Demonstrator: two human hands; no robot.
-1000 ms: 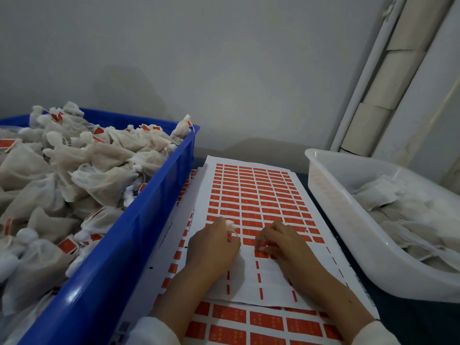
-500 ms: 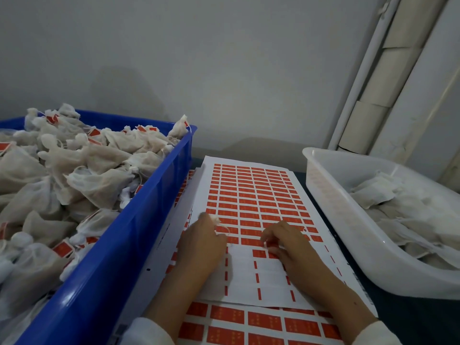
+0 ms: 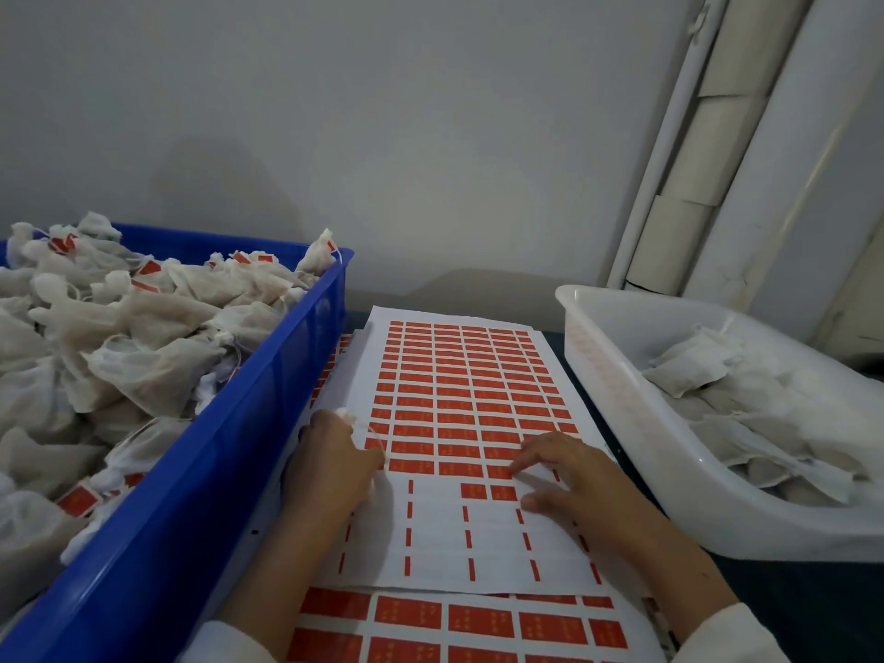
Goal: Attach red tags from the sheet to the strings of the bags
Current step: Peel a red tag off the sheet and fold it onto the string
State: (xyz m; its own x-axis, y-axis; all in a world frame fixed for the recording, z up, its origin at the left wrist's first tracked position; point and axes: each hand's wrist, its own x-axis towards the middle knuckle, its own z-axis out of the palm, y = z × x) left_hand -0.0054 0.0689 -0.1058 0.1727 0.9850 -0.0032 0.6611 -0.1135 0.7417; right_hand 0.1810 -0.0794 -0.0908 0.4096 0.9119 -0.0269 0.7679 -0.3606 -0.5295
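Between the blue plastic crate (image 3: 268, 423) of tagged white mesh bags (image 3: 143, 370) and the white tub (image 3: 617, 423), the white sheet of red tags (image 3: 459, 390) lies within reach; left hand (image 3: 332, 464) grips a bag's string (image 3: 375, 435), right hand (image 3: 569, 476), fingers spread and empty, picks at a tag's edge, apparently to peel it

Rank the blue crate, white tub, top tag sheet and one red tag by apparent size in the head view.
1. Blue crate, though it is cut off and nearest the camera.
2. White tub and top tag sheet look alike; unsure.
3. Red tag, smallest.
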